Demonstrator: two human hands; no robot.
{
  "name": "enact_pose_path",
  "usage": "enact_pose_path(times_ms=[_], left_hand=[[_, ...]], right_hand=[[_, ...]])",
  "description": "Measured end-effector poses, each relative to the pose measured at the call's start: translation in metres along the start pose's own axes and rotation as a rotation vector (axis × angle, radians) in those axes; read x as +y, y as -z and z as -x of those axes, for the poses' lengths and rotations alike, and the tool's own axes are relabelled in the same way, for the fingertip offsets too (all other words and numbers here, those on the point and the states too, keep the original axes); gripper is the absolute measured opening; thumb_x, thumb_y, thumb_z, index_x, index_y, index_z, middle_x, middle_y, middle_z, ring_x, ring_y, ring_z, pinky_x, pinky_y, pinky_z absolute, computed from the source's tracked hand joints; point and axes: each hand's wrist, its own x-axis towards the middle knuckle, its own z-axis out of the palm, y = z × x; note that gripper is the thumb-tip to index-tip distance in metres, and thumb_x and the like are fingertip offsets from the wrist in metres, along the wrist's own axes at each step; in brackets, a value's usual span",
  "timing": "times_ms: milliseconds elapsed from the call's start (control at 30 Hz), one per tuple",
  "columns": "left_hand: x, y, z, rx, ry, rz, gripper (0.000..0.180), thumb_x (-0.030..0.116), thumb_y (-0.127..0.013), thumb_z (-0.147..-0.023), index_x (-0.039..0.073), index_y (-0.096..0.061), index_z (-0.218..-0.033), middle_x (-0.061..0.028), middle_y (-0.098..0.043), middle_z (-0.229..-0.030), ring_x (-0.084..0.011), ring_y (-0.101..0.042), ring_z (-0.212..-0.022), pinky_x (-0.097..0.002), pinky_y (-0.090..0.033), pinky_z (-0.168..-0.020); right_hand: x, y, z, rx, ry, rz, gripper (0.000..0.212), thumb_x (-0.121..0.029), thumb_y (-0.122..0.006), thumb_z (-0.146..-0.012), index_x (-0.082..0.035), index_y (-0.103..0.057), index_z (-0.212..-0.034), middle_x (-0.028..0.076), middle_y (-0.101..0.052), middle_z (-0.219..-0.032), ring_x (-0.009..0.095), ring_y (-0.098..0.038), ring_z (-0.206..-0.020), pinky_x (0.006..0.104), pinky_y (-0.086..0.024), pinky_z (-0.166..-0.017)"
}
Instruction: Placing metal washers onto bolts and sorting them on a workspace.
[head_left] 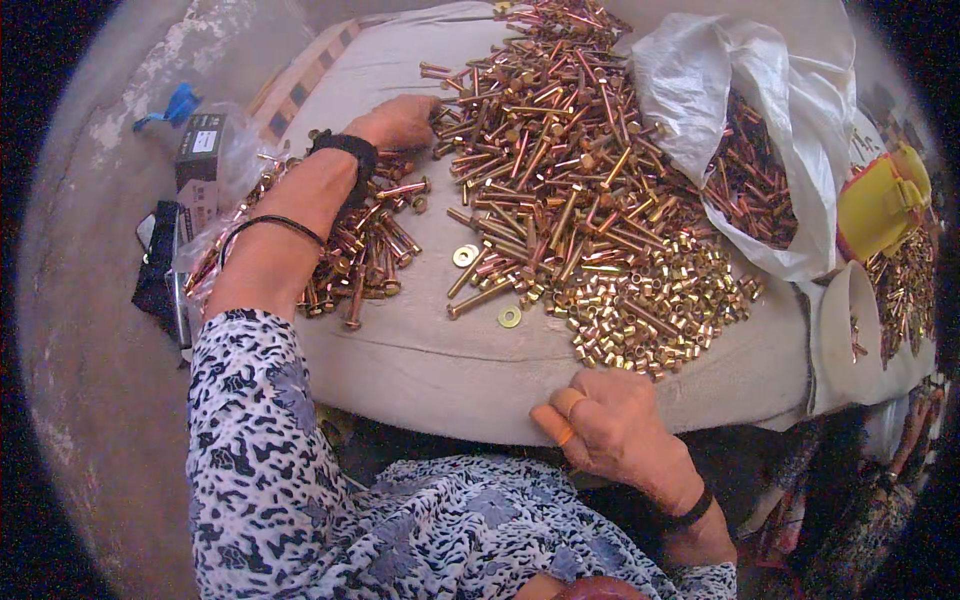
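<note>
At the left edge of a large heap of gold and reddish metal bolts [560, 150], my left hand [400, 125] reaches out with its fingers bent down. Whatever lies in its fingertips is hidden. A smaller bunch of bolts [370, 255] lies beside my left forearm. My right hand [610, 420] rests closed at the near edge of the cloth-covered surface [420, 370], with orange coverings on fingers; I cannot see what it holds. Just beyond it is a pile of small gold cylindrical nuts [650, 310]. Two washers, one a pale gold washer [465, 256], lie left of the nuts.
A white plastic sack [690, 90] holding more bolts stands open at the right. Past it are a yellow container [880, 205] and another bolt pile [905, 290]. A dark box [200, 155] and a blue scrap [180, 103] sit at the far left.
</note>
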Motion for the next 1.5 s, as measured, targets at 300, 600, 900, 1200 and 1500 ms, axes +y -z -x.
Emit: enact_pose_path(times_ms=[300,600,900,1200,1500], left_hand=[[0.002,0.000,0.006,-0.064,-0.120,-0.279,0.024,0.013,-0.051,-0.071,-0.003,-0.054,-0.089,-0.0237,-0.058,-0.083,-0.0365,-0.057,-0.081,-0.0433,-0.045,-0.072],[0.011,0.008,0.017,-0.076,-0.076,-0.214,0.019,0.011,-0.049,-0.071,-0.004,-0.058,-0.077,-0.0239,-0.059,-0.077,-0.0373,-0.059,-0.078,-0.0436,-0.046,-0.068],[-0.018,0.026,-0.004,0.097,0.106,-0.208,0.027,0.017,-0.048,-0.073,-0.004,-0.060,-0.085,-0.0224,-0.061,-0.084,-0.0355,-0.060,-0.082,-0.0432,-0.047,-0.073],[-0.021,0.005,-0.038,0.082,0.024,-0.112,0.019,0.013,-0.053,-0.071,-0.003,-0.061,-0.077,-0.0227,-0.061,-0.076,-0.0343,-0.061,-0.069,-0.0390,-0.050,-0.062],[-0.036,0.019,-0.029,0.060,0.289,0.073,0.027,0.017,-0.049,-0.077,-0.008,-0.058,-0.080,-0.0212,-0.060,-0.073,-0.0292,-0.061,-0.065,-0.0413,-0.048,-0.052]], right_hand=[[-0.003,0.001,-0.004,0.034,-0.003,-0.015,0.021,-0.016,-0.067,-0.069,-0.008,-0.051,-0.058,0.006,-0.042,-0.052,0.023,-0.047,-0.045,0.0349,-0.037,-0.041],[-0.004,0.001,-0.004,0.038,-0.006,-0.020,0.020,-0.017,-0.067,-0.069,-0.008,-0.052,-0.059,0.005,-0.042,-0.052,0.023,-0.046,-0.046,0.0348,-0.036,-0.041],[-0.001,-0.003,-0.002,0.002,-0.012,0.015,0.020,-0.021,-0.068,-0.069,-0.010,-0.053,-0.062,0.005,-0.045,-0.055,0.023,-0.048,-0.047,0.0346,-0.037,-0.042],[-0.001,0.000,-0.006,-0.099,-0.070,-0.015,0.020,-0.025,-0.064,-0.073,-0.010,-0.056,-0.062,0.007,-0.046,-0.054,0.025,-0.049,-0.045,0.0373,-0.040,-0.042],[0.005,0.000,-0.008,-0.054,-0.088,-0.069,0.020,-0.017,-0.070,-0.066,-0.011,-0.052,-0.059,0.003,-0.044,-0.053,0.022,-0.047,-0.045,0.0331,-0.037,-0.041]])
